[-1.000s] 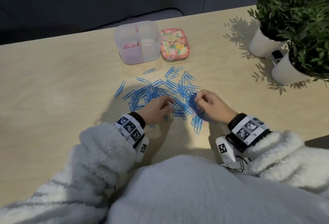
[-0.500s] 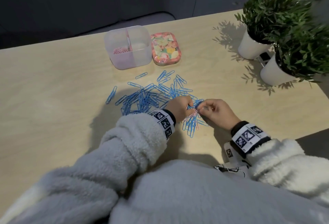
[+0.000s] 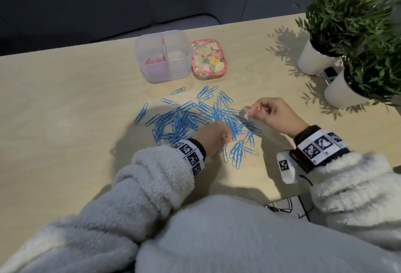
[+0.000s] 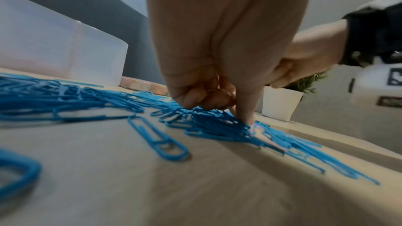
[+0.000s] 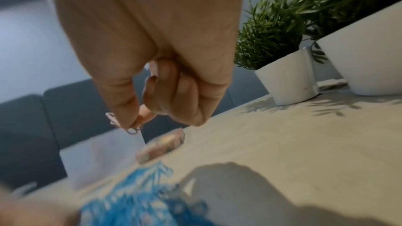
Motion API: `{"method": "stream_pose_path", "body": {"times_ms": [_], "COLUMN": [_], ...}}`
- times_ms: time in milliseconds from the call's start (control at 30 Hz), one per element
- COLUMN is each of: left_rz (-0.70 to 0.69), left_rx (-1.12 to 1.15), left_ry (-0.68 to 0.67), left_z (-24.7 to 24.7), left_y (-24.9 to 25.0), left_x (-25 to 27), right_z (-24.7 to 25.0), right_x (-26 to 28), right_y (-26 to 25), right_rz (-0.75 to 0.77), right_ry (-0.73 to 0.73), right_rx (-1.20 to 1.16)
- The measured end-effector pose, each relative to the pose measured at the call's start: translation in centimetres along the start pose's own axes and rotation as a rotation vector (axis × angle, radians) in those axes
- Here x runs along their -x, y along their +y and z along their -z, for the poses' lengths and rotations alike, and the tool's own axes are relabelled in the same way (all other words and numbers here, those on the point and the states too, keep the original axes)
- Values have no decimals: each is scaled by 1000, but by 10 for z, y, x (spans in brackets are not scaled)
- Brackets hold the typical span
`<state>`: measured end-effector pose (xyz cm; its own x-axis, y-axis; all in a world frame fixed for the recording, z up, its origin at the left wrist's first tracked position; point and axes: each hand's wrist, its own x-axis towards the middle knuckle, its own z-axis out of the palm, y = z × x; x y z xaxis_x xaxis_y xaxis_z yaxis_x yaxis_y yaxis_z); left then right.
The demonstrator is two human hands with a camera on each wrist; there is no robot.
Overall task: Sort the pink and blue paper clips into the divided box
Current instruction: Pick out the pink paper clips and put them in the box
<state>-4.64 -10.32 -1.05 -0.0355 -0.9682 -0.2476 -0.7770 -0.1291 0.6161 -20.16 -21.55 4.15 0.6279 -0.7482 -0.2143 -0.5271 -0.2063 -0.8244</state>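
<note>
A heap of blue paper clips (image 3: 186,120) lies spread on the wooden table, with a few pink ones (image 4: 260,129) mixed in at its near right. The translucent divided box (image 3: 173,68) stands behind it, and pink clips (image 3: 152,60) lie in its left compartment. My left hand (image 3: 223,137) rests on the heap with fingers curled. One digit (image 4: 243,114) presses straight down beside a pink clip. My right hand (image 3: 256,108) hovers above the heap's right edge. Thumb and forefinger pinch a pink clip (image 5: 113,118), also visible as the pink clip (image 3: 248,110).
A floral tin (image 3: 208,57) sits right beside the box. Two white pots with green plants (image 3: 312,60) (image 3: 342,92) stand at the far right, a small dark device between them. The table's near edge runs under my right wrist, with cables below.
My right hand has risen off the heap and moved right and away, carrying a pink clip. My left hand came in to the heap's near right and stays pressed there.
</note>
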Motion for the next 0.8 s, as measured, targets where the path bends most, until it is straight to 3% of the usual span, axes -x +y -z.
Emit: {"method": "stream_pose_path", "body": {"times_ms": [167, 333, 467, 633, 800], "left_rz": [31, 192, 335, 475, 395], "left_rx": [308, 773, 1027, 973, 757], "left_ry": [89, 313, 386, 475, 629], "left_z": [11, 40, 62, 95, 141], "left_y": [3, -24, -52, -84, -102], "left_x": [8, 21, 34, 51, 45], "right_z": [12, -8, -40, -84, -117], "right_x": [-38, -79, -122, -169, -197], "right_y": [-37, -88, -134, -174, -183], "right_rz": [-135, -55, -44, -112, -50], "right_ry": [-41, -197, -222, -192, -180], "right_rx": [-328, -492, -525, -383, -96]}}
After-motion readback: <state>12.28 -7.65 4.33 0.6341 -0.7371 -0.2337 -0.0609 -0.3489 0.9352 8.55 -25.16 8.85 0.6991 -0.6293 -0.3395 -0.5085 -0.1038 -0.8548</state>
